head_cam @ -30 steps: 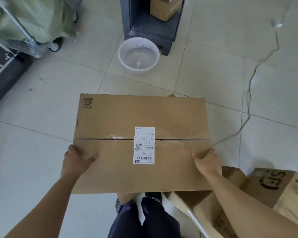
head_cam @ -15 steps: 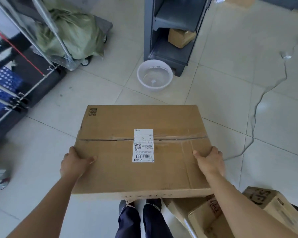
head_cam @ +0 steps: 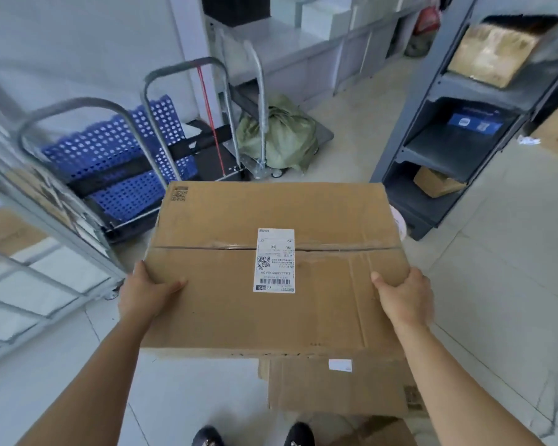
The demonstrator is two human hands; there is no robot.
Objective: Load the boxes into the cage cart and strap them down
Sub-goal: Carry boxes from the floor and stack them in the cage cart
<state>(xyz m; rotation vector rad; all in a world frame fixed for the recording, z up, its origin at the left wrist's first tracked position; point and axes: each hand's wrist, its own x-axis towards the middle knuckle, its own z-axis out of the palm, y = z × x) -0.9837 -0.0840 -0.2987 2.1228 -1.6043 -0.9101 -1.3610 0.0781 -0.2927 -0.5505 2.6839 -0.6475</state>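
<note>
Loading is midway: left hand (head_cam: pixel 145 294) and right hand (head_cam: pixel 403 300) carry the cardboard box (head_cam: pixel 271 317), fingers (head_cam: pixel 174 282) gripping its side edges. The blurred cage cart (head_cam: pixel 62 229) probably holds one box; strapping remains.

Cardboard box (head_cam: pixel 239 217): large, flat, brown, with a taped centre seam and a white shipping label (head_cam: pixel 274 260) on top; being held level at frame centre.
Second box (head_cam: pixel 335 387): brown, lying lower centre, partly under the first.
Cage cart (head_cam: pixel 87 239): grey metal frame, standing at left edge, blurred.
</note>
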